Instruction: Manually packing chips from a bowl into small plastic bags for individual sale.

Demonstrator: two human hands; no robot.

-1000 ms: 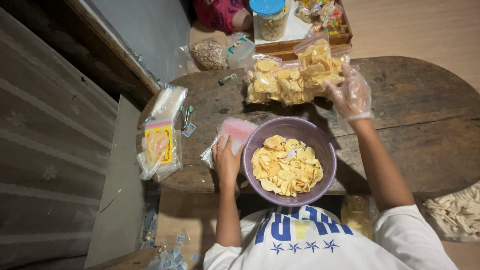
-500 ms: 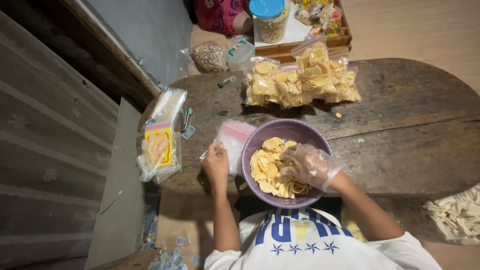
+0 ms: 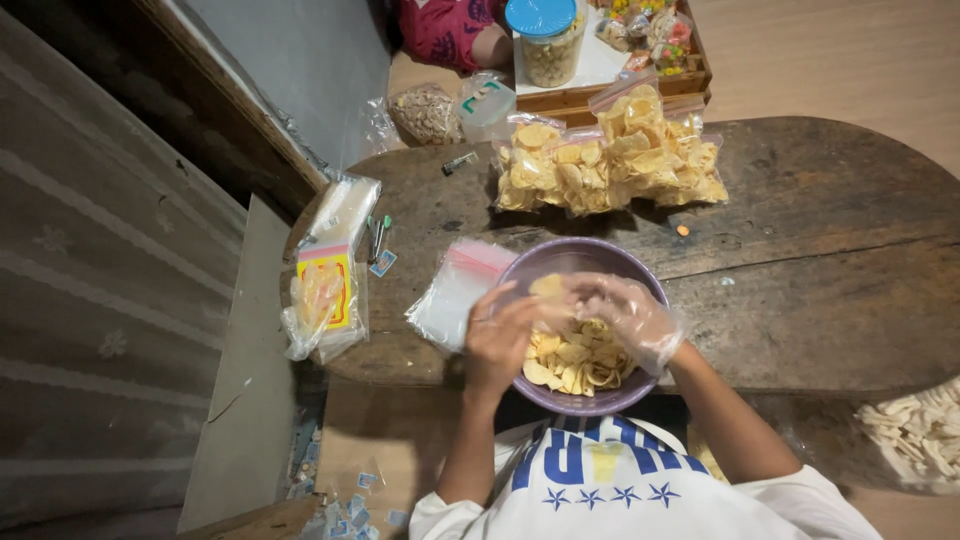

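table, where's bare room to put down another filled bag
The table is bare right of the purple bowl, below the filled chip bags. Crowded: the left end, with empty bags and packets; both hands over the bowl.

Clear bags filled with yellow chips (image 3: pixel 610 160) are piled at the far edge of the desk (image 3: pixel 820 290). A flat stack of empty clear bags with pink zip strips (image 3: pixel 452 296) is laid just left of the purple bowl (image 3: pixel 640 275). A clear packet with a yellow and red label (image 3: pixel 325 295) lies at the left edge, small blue labels (image 3: pixel 382 263) beside it. A blue-lidded jar (image 3: pixel 545 38) is seen beyond.
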